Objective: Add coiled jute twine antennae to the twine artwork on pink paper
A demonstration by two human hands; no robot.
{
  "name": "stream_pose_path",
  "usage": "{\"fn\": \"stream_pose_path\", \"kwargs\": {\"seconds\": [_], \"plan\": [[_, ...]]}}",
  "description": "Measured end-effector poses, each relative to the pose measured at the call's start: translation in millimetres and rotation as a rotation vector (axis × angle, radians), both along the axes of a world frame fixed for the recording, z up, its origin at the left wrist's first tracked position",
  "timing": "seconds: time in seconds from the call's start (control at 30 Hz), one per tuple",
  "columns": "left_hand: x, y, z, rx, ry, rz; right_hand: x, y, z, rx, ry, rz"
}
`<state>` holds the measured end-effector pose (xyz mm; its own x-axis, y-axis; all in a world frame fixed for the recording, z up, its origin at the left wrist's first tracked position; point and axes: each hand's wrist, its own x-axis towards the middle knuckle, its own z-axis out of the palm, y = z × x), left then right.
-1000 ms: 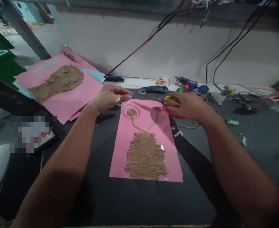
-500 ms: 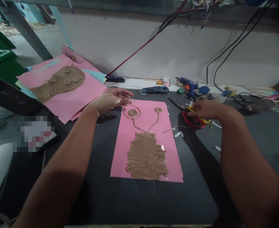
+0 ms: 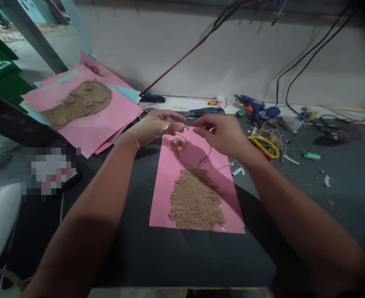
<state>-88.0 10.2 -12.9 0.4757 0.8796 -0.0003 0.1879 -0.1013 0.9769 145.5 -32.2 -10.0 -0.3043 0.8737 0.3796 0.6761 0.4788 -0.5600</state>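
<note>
My left hand reaches over the top left of a pink sheet, thumb and fingers close together with a small white scrap at their tips. Facing it, my right hand has thumb and index finger drawn together; anything between them is too small to make out. Brown twine laid in tight rows covers the sheet's lower part. Two thin twine lines rise from it. A twine coil with a loose loop around it lies below my left hand; my right hand hides the other coil.
Yellow-and-red-handled scissors lie right of the sheet among twine scraps. A utility knife and a blue glue gun are along the back. Stacked pink sheets with twine work stand at left; black cables hang at right.
My right hand has let go of the scissors and moved left to meet my left hand above the sheet. The view has shifted slightly.
</note>
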Motion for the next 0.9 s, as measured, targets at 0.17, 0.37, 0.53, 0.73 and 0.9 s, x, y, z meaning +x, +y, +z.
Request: {"fn": "stream_pose_path", "kwargs": {"seconds": [0.17,0.37,0.53,0.73,0.9], "plan": [[-1.1,2.6,-3.9,-0.004,-0.035,-0.007,-10.9,11.2,-10.0,0.025,0.037,0.034],[-5.3,6.3,-6.1,0.009,-0.096,-0.002,-18.9,21.2,-13.8,0.124,-0.006,0.025],[-8.8,9.2,-8.9,-0.031,-0.169,0.026,-25.9,29.5,-14.4,0.186,-0.076,0.061],[-9.8,12.3,-12.6,-0.043,-0.206,0.08,-32.1,35.3,-11.5,0.164,-0.094,0.067],[-9.1,10.5,-11.7,0.018,-0.056,0.145,-38.8,48.6,-9.1,0.012,-0.132,0.09]]}}
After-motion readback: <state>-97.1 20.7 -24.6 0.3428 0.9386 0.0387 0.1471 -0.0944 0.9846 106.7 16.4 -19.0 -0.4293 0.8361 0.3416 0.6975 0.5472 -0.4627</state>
